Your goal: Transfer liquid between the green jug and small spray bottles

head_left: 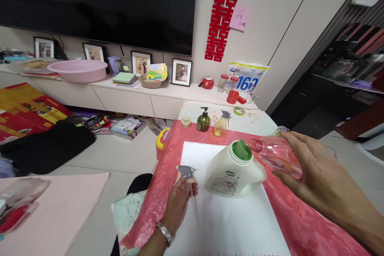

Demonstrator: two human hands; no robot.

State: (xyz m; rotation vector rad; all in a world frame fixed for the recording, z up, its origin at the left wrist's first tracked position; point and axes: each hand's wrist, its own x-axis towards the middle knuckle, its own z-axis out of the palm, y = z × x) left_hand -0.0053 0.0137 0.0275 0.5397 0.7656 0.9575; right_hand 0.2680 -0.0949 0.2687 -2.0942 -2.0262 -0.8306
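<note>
My left hand (181, 198) is closed round a grey and peach spray nozzle (186, 172), whose thin dip tube hangs down over the white mat (195, 150). My right hand (310, 164) grips a clear pink-tinted bottle (277, 153), tilted on its side with its open threaded neck pointing left. That neck is close to the mouth of a large pale-green detergent jug (237, 176); whether they touch I cannot tell. The jug stands upright on the mat without a cap, a green pouring spout (241, 150) showing in its opening.
Behind the mat stand a green pump bottle (203, 122), a small yellowish spray bottle (220, 127) and a little cup (186, 121). A roll of tape (239, 111) lies farther back on the red-covered table (162, 184). Jars and picture frames line the cabinet (126, 98).
</note>
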